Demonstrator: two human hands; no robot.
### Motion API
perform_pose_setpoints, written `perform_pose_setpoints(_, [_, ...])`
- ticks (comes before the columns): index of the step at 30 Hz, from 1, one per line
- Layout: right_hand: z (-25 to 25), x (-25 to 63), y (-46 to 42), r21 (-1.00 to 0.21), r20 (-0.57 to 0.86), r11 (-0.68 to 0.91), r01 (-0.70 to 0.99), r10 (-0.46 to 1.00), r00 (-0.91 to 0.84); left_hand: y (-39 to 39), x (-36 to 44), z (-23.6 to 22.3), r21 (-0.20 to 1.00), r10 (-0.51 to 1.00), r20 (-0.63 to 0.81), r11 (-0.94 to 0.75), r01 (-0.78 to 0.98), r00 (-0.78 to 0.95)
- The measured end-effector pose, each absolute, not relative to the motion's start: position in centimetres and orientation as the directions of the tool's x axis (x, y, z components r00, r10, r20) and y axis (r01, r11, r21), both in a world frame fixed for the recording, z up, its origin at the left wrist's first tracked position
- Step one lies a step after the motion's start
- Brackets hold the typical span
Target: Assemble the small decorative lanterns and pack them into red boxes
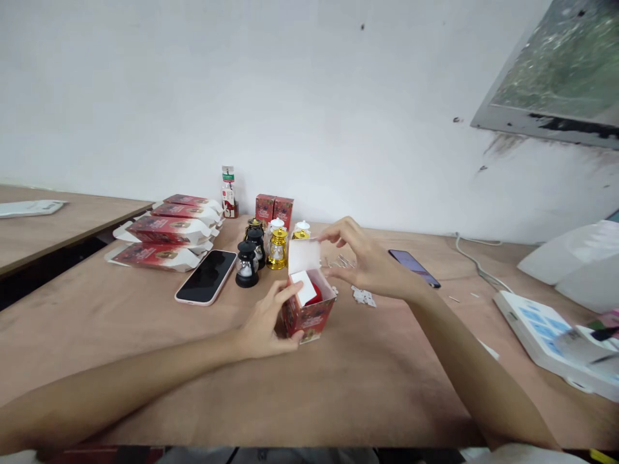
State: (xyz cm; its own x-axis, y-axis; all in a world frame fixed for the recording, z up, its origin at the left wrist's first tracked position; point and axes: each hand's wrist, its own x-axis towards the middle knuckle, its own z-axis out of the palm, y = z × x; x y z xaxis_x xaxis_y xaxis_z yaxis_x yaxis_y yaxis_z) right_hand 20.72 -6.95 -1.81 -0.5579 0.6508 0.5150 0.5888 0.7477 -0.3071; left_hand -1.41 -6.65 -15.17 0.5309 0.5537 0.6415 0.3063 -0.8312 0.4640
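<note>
A red printed carton point(309, 319) stands on the table in front of me with its top up and its white lid flap point(304, 254) raised. My left hand point(268, 322) is closed around the carton's left side, its fingertips at a white side flap point(303, 288). Inside the carton a red object point(316, 295) shows in part; its kind is hidden. At the raised flap's right edge is my right hand point(360, 258), thumb and fingers apart, fingertips at the flap. Behind the carton stand several small lanterns, among them a black lantern point(247, 264) and a gold lantern point(277, 249).
Flattened red cartons point(162, 231) are stacked at the left, beside a pink-edged phone point(207, 277). Two small red boxes point(274, 209) and a bottle point(229, 193) stand near the wall. On the right lie another phone point(414, 268), a white power strip point(536, 328) and its cable point(476, 263).
</note>
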Motion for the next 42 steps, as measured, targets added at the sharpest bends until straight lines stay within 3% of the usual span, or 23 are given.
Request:
perform_pose_setpoints(4, [-2.7,20.0,-6.4,-0.361,0.499,0.742,0.564,0.665,-0.555,-6.5,-1.5,-15.2,0.483,0.555,0.626,-0.827,0.286,0.547])
perform_pose_setpoints(10, [-1.9,20.2,-7.4,-0.443,0.196,0.772,0.456,0.580,-0.791,-6.6,-1.4,-14.9,0.529,0.586,0.613,-0.803,0.276,0.530])
perform_pose_setpoints(12, [-1.7,20.1,-7.7,-0.439,0.159,0.786,0.435,0.545,-0.823,-6.5,-1.3,-14.8,0.523,0.562,0.638,-0.818,0.239,0.527])
perform_pose_setpoints(15, [-2.0,19.8,-7.6,-0.386,0.151,0.803,0.454,0.541,-0.828,-6.5,-1.1,-14.9,0.521,0.526,0.690,-0.838,0.163,0.498])
perform_pose_setpoints(18, [-2.8,19.2,-7.3,-0.321,0.144,0.801,0.504,0.568,-0.811,-6.4,-0.8,-15.2,0.603,0.575,0.699,-0.794,0.083,0.425])
perform_pose_setpoints(22, [-3.6,18.6,-7.6,-0.218,0.129,0.781,0.585,0.618,-0.776,-6.3,-0.5,-15.0,0.722,0.673,0.605,-0.689,0.064,0.426])
perform_pose_setpoints(25, [-3.2,18.7,-8.5,-0.125,0.111,0.757,0.641,0.653,-0.749,-6.3,-0.5,-14.6,0.743,0.705,0.485,-0.644,0.180,0.518])
perform_pose_setpoints(28, [-1.4,20.0,-8.8,-0.103,0.164,0.767,0.633,0.641,-0.750,-6.4,-0.7,-14.2,0.647,0.729,0.327,-0.637,0.420,0.602])
perform_pose_setpoints(31, [1.5,22.2,-7.4,-0.167,0.304,0.714,0.680,0.693,-0.653,-6.8,-0.8,-14.1,0.406,0.686,0.209,-0.710,0.576,0.697])
perform_pose_setpoints(34, [3.6,23.7,-3.3,-0.140,0.536,0.575,0.806,0.729,-0.426,-7.3,-0.7,-14.1,0.192,0.630,0.110,-0.773,0.605,0.769])
perform_pose_setpoints(37, [3.6,23.5,2.9,-0.122,0.714,0.432,0.894,0.664,-0.223,-7.4,-0.6,-14.4,0.118,0.615,0.064,-0.787,0.606,0.786])
perform_pose_setpoints(39, [2.8,22.5,7.1,-0.147,0.727,0.371,0.917,0.669,-0.154,-7.3,-0.6,-14.5,0.109,0.609,0.070,-0.792,0.601,0.790])
perform_pose_setpoints(42, [1.2,20.3,12.0,-0.185,0.564,0.300,0.936,0.812,-0.149,-7.2,-0.6,-14.6,0.115,0.601,0.076,-0.798,0.591,0.796])
